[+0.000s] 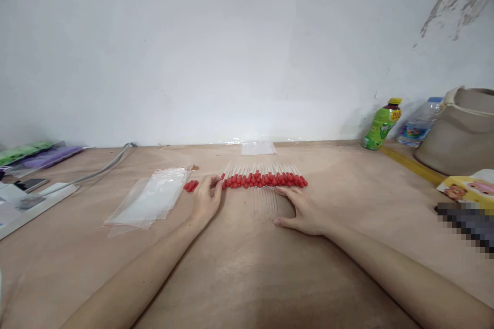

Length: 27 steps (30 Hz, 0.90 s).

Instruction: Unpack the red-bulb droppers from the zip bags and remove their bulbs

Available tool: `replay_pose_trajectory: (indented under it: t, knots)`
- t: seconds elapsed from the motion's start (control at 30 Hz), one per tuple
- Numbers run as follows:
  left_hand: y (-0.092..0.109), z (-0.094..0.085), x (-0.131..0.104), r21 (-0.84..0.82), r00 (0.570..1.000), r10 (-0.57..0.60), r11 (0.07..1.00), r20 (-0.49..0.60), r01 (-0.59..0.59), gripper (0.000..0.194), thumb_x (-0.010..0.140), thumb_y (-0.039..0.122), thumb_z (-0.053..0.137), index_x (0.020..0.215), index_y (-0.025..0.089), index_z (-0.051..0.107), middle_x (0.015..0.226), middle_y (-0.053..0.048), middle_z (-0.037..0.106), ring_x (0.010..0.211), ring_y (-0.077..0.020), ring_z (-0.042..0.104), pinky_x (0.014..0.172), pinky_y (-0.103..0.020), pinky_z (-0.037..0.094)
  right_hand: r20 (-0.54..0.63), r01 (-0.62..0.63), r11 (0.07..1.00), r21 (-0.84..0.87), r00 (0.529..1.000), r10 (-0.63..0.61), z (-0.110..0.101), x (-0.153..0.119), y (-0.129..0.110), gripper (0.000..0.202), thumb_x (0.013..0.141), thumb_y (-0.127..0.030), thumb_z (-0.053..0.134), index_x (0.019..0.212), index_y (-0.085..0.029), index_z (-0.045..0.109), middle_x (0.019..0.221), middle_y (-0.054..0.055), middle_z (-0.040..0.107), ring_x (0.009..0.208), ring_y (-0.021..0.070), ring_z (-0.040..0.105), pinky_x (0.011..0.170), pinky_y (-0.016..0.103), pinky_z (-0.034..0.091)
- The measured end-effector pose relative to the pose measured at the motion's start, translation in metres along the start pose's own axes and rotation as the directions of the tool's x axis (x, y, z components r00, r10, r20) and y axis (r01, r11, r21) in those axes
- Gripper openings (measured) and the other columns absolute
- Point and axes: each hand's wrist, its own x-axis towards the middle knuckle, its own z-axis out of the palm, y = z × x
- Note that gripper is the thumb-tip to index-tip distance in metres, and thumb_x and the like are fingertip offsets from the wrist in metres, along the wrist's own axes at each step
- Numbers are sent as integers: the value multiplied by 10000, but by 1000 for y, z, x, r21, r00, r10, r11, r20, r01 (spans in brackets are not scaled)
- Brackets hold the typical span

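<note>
A long row of thin clear sticks with red tips (266, 179) lies across the middle of the table. My left hand (207, 196) is at the row's left end, thumb and fingers pinched around a red-tipped piece. Just left of its fingers is a small pile of red pieces (190, 185). Below the row, several thin clear sticks (264, 204) lie side by side. My right hand (299, 211) rests at their right edge, thumb and fingers apart, holding nothing visible.
Clear plastic bags (152, 198) lie on the left, another bag (258, 148) near the wall. A grey cable (104, 168) runs to a white tray (42, 209). At right stand a green bottle (380, 126), a clear bottle (419, 123), a beige container (459, 133) and a yellow packet (469, 189).
</note>
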Motion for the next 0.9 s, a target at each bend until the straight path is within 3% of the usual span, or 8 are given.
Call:
replay_pose_trajectory:
  t: [0.63,0.8,0.9]
  knots:
    - [13,-6,-11,-52,991,134,990,31,-132,64,802,168,477,810,172,541,766,-19,567,727,-135,559,665,-252,481,87,80,996,-44,993,-76,-8,0,-6,639,751,-395,554,1308,-179,328,1305,115,403,1175,268,363,977,462,312]
    - [16,-6,-12,-102,986,160,983,49,-155,57,808,175,487,835,169,537,787,-23,566,752,-134,558,684,-255,490,66,84,996,-6,994,-83,-8,-1,-4,650,742,-438,563,1297,-180,343,1296,117,410,1170,262,373,979,459,319]
    - [21,-7,-17,-176,982,170,972,80,-154,84,818,186,487,886,170,534,827,-32,569,785,-136,568,705,-263,504,-7,53,996,70,999,-53,-4,-1,2,587,758,-437,549,1260,-184,383,1238,121,467,1135,247,427,954,446,360]
